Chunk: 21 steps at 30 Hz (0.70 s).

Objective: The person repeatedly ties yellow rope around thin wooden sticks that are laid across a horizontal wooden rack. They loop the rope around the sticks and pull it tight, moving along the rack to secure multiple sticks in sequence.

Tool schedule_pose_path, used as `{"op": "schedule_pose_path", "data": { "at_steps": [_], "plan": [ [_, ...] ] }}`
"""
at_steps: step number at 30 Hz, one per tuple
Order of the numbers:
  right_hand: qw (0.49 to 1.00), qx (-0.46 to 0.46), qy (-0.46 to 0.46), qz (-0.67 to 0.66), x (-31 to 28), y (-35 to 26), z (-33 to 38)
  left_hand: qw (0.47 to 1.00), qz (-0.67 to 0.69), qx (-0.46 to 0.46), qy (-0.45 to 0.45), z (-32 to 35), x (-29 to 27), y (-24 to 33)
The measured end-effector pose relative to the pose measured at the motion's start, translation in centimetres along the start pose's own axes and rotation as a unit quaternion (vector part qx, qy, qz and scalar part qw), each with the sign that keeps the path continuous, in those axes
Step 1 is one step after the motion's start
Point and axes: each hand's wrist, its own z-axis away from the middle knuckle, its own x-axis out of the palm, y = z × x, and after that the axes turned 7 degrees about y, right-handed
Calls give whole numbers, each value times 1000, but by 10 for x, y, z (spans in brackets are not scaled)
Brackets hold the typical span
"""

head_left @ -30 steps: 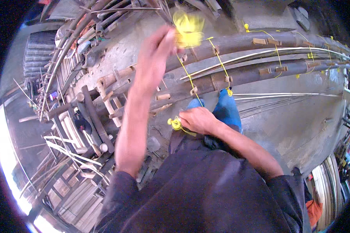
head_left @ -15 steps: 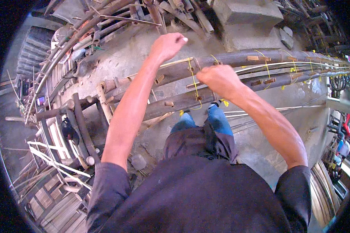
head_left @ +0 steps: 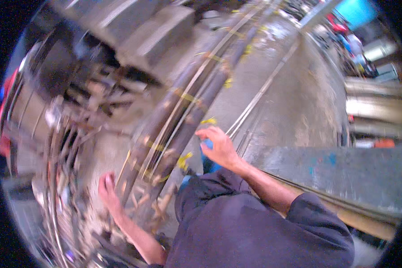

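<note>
My left hand (head_left: 109,191) is to the left of two long dark poles, apart from them as far as the blur shows. Whether its fingers are curled around anything cannot be made out. To the right of the poles is my right hand (head_left: 219,146), its fingers loosely bent and the thumb apart, with nothing visible in it. The left pole (head_left: 161,117) and the right pole (head_left: 213,88) run side by side from near my legs to the far right. Thin strips (head_left: 176,124) lie between them. Yellow ties (head_left: 190,97) cross the poles at several places.
Concrete steps or blocks (head_left: 165,38) stand beyond the poles. A broad grey slab (head_left: 335,174) lies close on my right. Pale thin rods (head_left: 257,97) stretch along the floor. Blurred poles and sticks (head_left: 53,156) crowd the left side.
My view has swung to the right, so the poles now run diagonally. My right hand has come away from the poles and opened. My left hand is lower in the view.
</note>
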Motion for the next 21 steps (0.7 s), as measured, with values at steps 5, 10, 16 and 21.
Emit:
{"op": "schedule_pose_path", "data": {
  "at_steps": [5, 10, 16, 21],
  "plan": [
    [941, 307, 144, -6, -74, 120, 72, 996, -49, 54, -55, -6, 92, 65],
    [835, 470, 282, -57, -125, 265, 80, 964, -22, 183, -191, -16, 266, 161],
    [751, 611, 250, -18, -79, 616, 110, 898, -76, 380, -208, -12, 574, 228],
    [693, 701, 101, 136, 10, 887, 146, 831, -339, 437, -67, -19, 778, 219]
  ]
}}
